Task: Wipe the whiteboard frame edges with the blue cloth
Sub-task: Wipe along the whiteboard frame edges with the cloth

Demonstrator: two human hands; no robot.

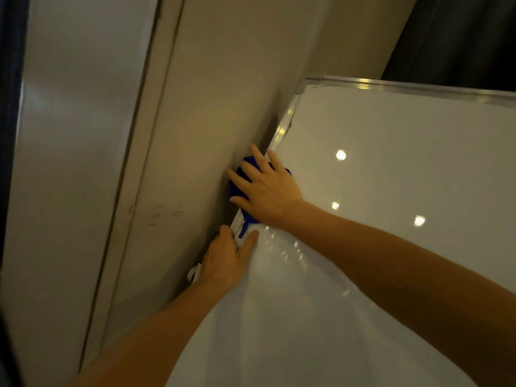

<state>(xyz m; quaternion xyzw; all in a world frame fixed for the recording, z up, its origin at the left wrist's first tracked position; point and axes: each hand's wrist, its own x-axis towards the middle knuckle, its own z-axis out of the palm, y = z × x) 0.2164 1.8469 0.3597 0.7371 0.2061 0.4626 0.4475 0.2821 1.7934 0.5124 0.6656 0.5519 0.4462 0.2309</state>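
Observation:
The whiteboard (391,191) fills the right half of the head view, its silver frame (284,127) running along the left side and top. The blue cloth (240,188) lies over the left frame edge at mid height. My right hand (265,188) presses flat on the cloth, fingers spread and reaching past the frame toward the wall. My left hand (226,261) grips the same frame edge just below, fingers wrapped behind it and thumb on the board face. Most of the cloth is hidden under my right hand.
A beige wall (212,107) stands close against the board's left edge, leaving a narrow dark gap. Further left is a pale door or panel (72,163) with its jamb. A dark curtain (460,37) hangs behind the board's top right. A white fitting (193,272) sticks out below my left hand.

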